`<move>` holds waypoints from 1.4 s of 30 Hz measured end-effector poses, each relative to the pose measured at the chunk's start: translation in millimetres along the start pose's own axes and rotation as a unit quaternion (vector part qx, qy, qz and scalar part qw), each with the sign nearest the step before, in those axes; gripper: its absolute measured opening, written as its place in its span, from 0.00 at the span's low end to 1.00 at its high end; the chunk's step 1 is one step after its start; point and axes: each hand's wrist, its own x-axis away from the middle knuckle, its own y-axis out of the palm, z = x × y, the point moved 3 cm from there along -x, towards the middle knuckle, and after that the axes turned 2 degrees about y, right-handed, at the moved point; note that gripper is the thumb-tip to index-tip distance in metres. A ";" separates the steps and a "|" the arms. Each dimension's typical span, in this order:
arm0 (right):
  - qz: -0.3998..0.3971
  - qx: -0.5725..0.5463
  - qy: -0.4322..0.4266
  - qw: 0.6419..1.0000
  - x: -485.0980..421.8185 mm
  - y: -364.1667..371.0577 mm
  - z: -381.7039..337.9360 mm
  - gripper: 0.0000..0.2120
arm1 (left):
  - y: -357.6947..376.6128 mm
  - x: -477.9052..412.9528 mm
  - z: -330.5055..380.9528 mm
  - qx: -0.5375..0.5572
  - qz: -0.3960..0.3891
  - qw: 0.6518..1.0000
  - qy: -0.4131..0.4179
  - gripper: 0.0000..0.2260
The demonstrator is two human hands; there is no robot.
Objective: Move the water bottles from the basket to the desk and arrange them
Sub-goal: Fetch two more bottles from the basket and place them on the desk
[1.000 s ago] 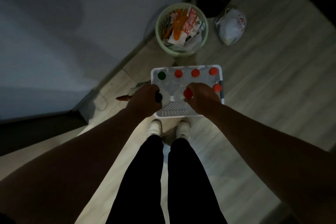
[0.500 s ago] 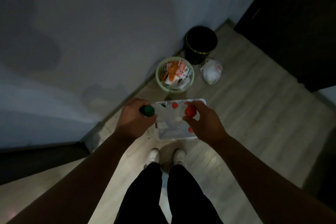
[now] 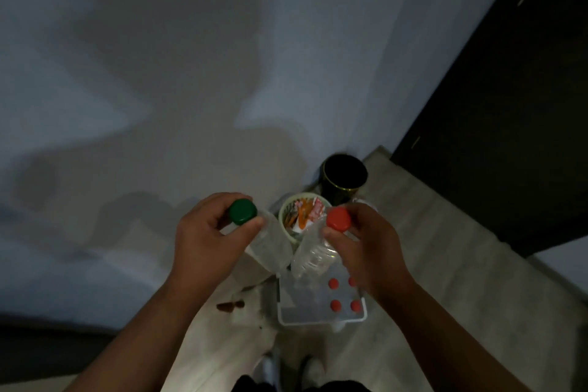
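— What's on the left?
— The left hand grips a green-capped bottle by its neck, held up off the floor.
— And at its three o'clock?
— The right hand pinches a red-capped bottle just under the cap. The two bottles' bases lean toward each other.
— The basket?
— At six o'clock below them, on the floor, with four red caps showing inside. A pale waste bin is at the basket's twelve o'clock.

From the basket, a green bin blocks twelve o'clock, with a black bin behind it at one. The wall closes nine to twelve. Bare floor lies open from two to five, up to a dark door. Four red-capped bottles crowd the basket's three-o'clock side.
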 end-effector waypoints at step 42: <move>-0.563 -0.251 -0.307 0.725 184.3 58.3 -151.8 0.11 | -87.4 328.3 204.2 -0.058 0.613 0.786 -0.049 0.11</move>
